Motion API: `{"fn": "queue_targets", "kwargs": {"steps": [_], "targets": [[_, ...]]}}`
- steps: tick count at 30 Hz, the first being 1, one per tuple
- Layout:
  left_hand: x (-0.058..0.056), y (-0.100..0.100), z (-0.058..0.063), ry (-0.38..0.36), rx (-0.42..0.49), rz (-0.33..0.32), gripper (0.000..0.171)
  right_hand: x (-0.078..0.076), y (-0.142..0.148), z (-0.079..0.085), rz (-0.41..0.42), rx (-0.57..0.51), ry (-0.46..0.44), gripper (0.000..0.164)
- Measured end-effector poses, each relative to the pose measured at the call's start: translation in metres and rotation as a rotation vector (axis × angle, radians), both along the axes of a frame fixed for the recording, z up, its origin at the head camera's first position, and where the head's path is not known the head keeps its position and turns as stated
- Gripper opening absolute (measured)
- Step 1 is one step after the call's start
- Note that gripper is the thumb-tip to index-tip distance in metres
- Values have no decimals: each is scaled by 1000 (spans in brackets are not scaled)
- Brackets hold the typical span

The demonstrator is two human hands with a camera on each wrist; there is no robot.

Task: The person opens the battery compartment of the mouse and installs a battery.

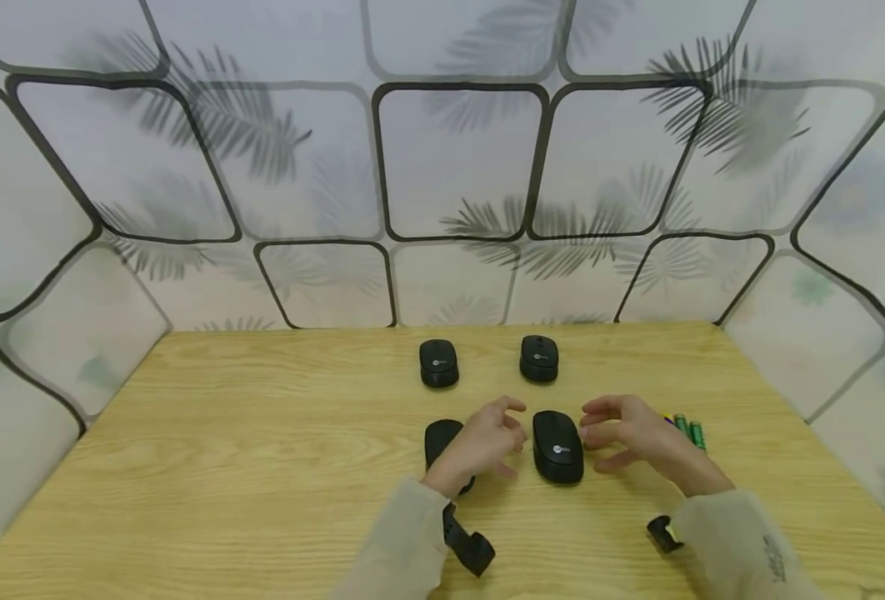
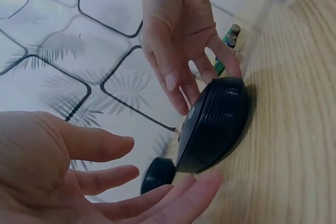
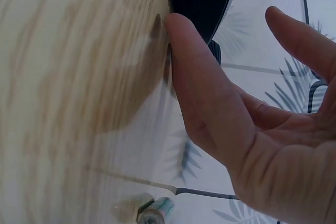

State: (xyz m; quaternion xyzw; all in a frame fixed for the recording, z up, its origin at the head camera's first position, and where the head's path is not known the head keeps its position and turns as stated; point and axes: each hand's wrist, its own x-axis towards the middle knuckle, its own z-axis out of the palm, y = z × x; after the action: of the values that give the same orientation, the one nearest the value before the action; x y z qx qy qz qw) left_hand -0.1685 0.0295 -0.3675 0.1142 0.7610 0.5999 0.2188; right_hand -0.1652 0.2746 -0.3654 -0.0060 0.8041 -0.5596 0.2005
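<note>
On the table between the two hands lies a black computer mouse (image 1: 558, 447) with a small pale logo. My left hand (image 1: 485, 446) hovers at its left side, fingers spread and loosely bent, holding nothing. At the opposite side, the fingertips of my right hand (image 1: 637, 437) come right up to the mouse's edge without curling round it. In the left wrist view the mouse (image 2: 215, 124) shows its ridged end, with the right hand (image 2: 181, 35) behind it. A second black mouse (image 1: 441, 435) lies partly hidden under my left hand and wrist.
Two more black mice stand farther back, one at left (image 1: 438, 362) and one at right (image 1: 539, 359). Several green batteries (image 1: 689, 429) lie beyond the right wrist. A patterned cloth (image 1: 457, 167) rises along the back and sides of the wooden table (image 1: 225, 450).
</note>
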Motion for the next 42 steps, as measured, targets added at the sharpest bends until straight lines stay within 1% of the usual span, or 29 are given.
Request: {"fn": "queue_targets", "kwargs": {"steps": [4,9,12,16,19,26,30,37,39,42], "targets": [[-1,6,-4,-35,-1,-1,49,0,-1,-3,4,-21,-22,63],[-2,10,-9,-82,35,21,52,-1,-1,-5,11,-21,-38,65],[-4,13,-11,-116,80,37,54,-2,-3,-6,10,-18,-39,65],[-4,16,-14,-176,156,42,56,-2,-5,-6,12,-14,-40,63],[-4,17,-15,-205,185,43,56,-2,-7,-6,14,-1,-40,61],[-3,22,-17,-208,202,41,52,-2,-12,-7,5,1,-36,58],[-3,22,-17,-198,204,62,53,-1,-13,-7,-2,-12,-33,61],[-2,18,-16,-157,197,124,58,1,-19,-3,-18,-56,37,59],[-1,15,-15,-155,195,141,60,2,-22,-2,-20,-70,52,58],[0,11,-12,-159,207,147,62,3,-26,-1,-20,-90,60,58]]}}
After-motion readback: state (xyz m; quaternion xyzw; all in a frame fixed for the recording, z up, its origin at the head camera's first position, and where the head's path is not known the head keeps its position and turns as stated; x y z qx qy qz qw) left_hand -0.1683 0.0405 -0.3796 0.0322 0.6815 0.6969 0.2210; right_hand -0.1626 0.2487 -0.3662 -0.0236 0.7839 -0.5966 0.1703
